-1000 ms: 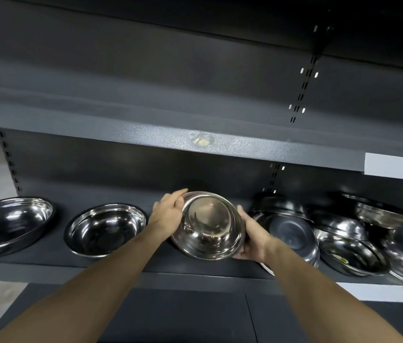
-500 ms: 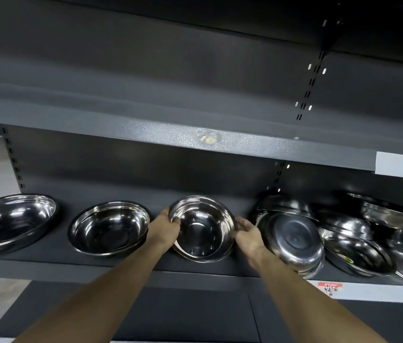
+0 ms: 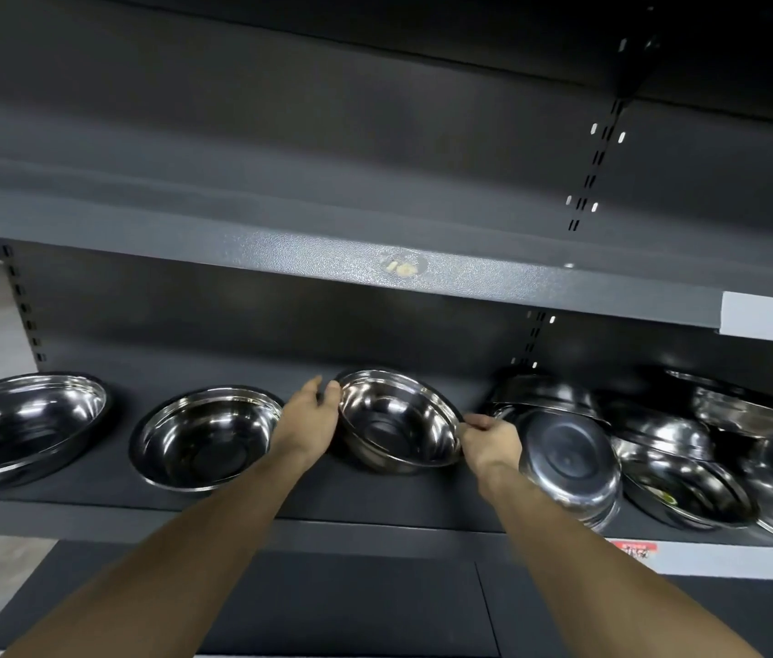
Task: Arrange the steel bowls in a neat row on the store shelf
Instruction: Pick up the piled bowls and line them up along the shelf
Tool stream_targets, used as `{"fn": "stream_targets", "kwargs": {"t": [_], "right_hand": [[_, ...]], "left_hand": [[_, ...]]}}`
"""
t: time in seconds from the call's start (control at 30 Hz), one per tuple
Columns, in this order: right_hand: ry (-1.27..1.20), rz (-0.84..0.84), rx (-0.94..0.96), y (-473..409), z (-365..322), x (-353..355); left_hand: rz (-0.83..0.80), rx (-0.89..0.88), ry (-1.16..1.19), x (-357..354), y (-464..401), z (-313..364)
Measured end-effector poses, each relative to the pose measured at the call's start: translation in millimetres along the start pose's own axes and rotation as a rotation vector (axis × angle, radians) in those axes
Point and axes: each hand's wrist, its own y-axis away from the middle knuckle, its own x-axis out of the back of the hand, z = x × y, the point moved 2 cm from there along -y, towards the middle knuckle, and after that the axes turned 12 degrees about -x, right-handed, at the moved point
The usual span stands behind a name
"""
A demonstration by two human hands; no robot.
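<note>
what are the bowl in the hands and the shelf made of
Bowl: looks like polished steel, with mirror-bright highlights and dark reflections inside. Shelf: probably painted or powder-coated metal, dark grey with a fine pebbled texture along its front edge.

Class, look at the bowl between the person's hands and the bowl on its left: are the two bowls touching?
Apart. The head view shows the held bowl and the left bowl separated by the left hand and dark shelf.
</note>
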Motion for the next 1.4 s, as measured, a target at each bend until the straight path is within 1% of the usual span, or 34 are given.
{"fn": "stream_targets", "kwargs": {"t": [0.07, 0.23, 0.4, 0.63, 0.9, 1.13, 1.23, 1.4], "right_hand": [[0.005, 0.033, 0.009, 0.0, -1.8, 1.7], [0.036, 0.053, 0.022, 3.6, -6.4, 3.5], [0.045, 0.06, 0.014, 6.7, -4.5, 3.4], [0.039, 0.062, -0.028, 10.3, 2.2, 1.9], [0.141, 0.074, -0.081, 9.9, 28.6, 7.0], [0.147, 0.026, -0.149, 10.7, 32.5, 11.1], [0.109, 0.047, -0.121, 13.1, 26.7, 15.2], [0.126, 0.113, 0.019, 16.5, 11.4, 32.2]], "left_hand": [[0.021, -0.048, -0.064, 11.2, -4.1, 2.5], [0.053, -0.183, -0.331, 55.6, -13.4, 1.1], [0.066, -0.089, -0.419, 96.4, -14.7, -13.3], [0.044, -0.064, -0.405, 99.8, -3.3, -19.3], [0.015, -0.093, -0.385, 90.4, 1.9, -18.0], [-0.025, -0.107, -0.367, 78.0, 2.8, -22.6], [-0.051, -0.129, -0.358, 68.9, 1.6, -20.9], [-0.096, -0.176, -0.358, 53.3, -5.2, -9.0]]}}
